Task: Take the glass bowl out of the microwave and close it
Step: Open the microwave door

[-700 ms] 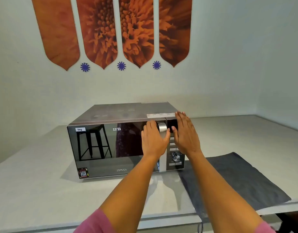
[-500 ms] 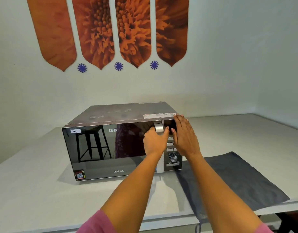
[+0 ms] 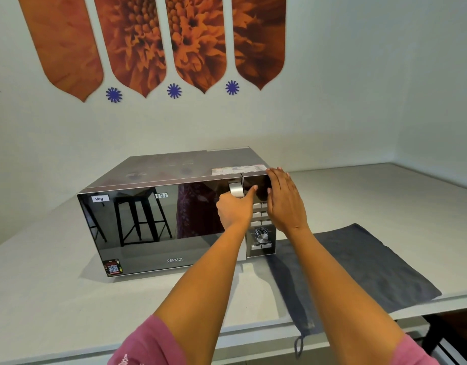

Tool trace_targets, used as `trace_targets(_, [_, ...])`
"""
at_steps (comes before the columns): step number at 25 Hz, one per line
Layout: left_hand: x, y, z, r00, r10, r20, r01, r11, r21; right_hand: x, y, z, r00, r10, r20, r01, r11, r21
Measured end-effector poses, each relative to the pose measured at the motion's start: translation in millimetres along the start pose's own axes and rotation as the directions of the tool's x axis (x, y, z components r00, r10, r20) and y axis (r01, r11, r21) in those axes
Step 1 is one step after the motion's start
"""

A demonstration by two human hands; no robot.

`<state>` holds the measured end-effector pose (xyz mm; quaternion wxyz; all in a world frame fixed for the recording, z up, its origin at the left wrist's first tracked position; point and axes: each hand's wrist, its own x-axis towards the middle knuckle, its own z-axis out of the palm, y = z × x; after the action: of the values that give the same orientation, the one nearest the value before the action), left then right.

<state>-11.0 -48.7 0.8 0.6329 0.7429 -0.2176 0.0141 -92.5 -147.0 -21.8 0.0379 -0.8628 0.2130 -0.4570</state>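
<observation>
now curling shut around the silver door handle point(image 3: 236, 189), left hand point(image 3: 233, 209) is gripping; right hand point(image 3: 283, 201), fingers flat and open, is pressing the "ifb" "25pm2s" microwave point(image 3: 153, 227), labelled "veg".

A home kitchen corner or pantry nook: a microwave point(image 3: 174, 214) stands on a pale worktop point(image 3: 385, 201) against plain walls, orange flower-petal wall art point(image 3: 153, 40) hangs above the microwave, and bar stools show reflected in its door.

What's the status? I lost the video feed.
Left hand gripping door handle. Right hand flat on control panel, bracing. Microwave door shut; glass bowl not visible. Nothing blocking.
</observation>
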Motion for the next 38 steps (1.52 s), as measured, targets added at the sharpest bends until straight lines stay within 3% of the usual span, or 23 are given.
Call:
trace_targets(13, [-14,5,1,0.987,-0.067,-0.149,0.085,0.989,0.122,0,-12,13,0.994,0.086,-0.063,-0.083,0.995,0.05])
trace_targets(16, [-20,6,-5,0.992,-0.053,-0.111,0.069,0.987,0.142,-2,-19,12,0.988,0.132,-0.075,-0.123,0.986,0.108])
trace_targets(20, [-31,6,-21,0.994,0.052,-0.097,-0.03,0.975,0.22,4,-30,3,0.963,0.244,-0.112,-0.208,0.943,0.261])
trace_targets(23, [-28,11,-45,0.95,0.253,-0.185,-0.19,0.933,0.306,12,-42,-5,0.946,0.291,-0.144,-0.203,0.876,0.438])
trace_targets(25, [-16,18,-64,0.877,0.418,-0.237,-0.302,0.863,0.406,17,-53,-10,0.965,0.227,-0.129,-0.113,0.807,0.58])
trace_targets(27, [0,23,-78,0.841,0.463,-0.281,-0.257,0.798,0.545,19,-66,-14,0.991,0.119,-0.061,-0.053,0.771,0.634])
trace_targets(29, [15,26,-91,0.904,0.334,-0.267,-0.117,0.794,0.597,20,-76,-14,1.0,0.027,0.0,-0.021,0.79,0.612])
trace_targets(32, [30,23,-113,0.984,0.018,-0.178,0.087,0.822,0.562,16,-83,-14,0.999,0.041,0.028,-0.049,0.781,0.623])
trace_targets(35, [41,23,-134,0.975,-0.172,-0.137,0.219,0.808,0.547,13,-86,-21,0.992,0.115,0.057,-0.122,0.702,0.701])
trace_targets(38, [53,31,-153,0.929,-0.318,-0.189,0.37,0.779,0.507,4,-95,-31,0.993,0.104,0.055,-0.11,0.649,0.753])
